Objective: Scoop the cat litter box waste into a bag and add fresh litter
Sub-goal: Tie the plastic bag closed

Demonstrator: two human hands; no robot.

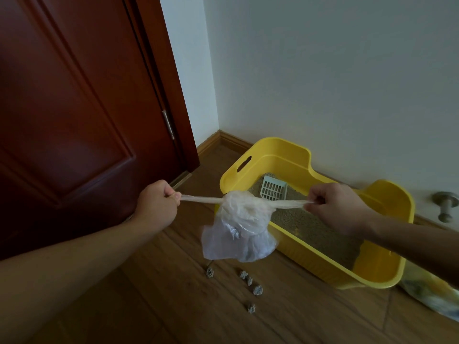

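1. The left grip (159, 202) is clenched around one twisted end of a translucent plastic bag (238, 232). The right grip (337, 207) pinches the other end between curled fingers and thumb.
2. The two ends are stretched taut and roughly level between the grips and meet at a bunched gather on top of the bag.
3. The bag hangs in the air below that gather, clear of the wooden floor (161, 306) and in front of the near left corner of the litter box (382, 276). Dim grey shapes show through the film low in the bag, but what they are cannot be told.
4. The litter box is a yellow, high-walled tub with a slot handle in its left wall. It stands on the floor beside the white wall (323, 83).
5. The box holds a bed of tan, grainy cat litter (310, 227). A pale slotted litter scoop (273, 191) lies on the litter at the far left corner, its near edge hidden behind the bag.
6. Five small grey litter clumps (257, 290) lie scattered on the floor under and just in front of the bag, outside the box.
7. A dark red wooden door (74, 108) fills the left side. A metal door stop (445, 206) sticks out from the wall to the right of the box.
8. A crumpled patterned sack (429, 291) lies on the floor against the right end of the box.
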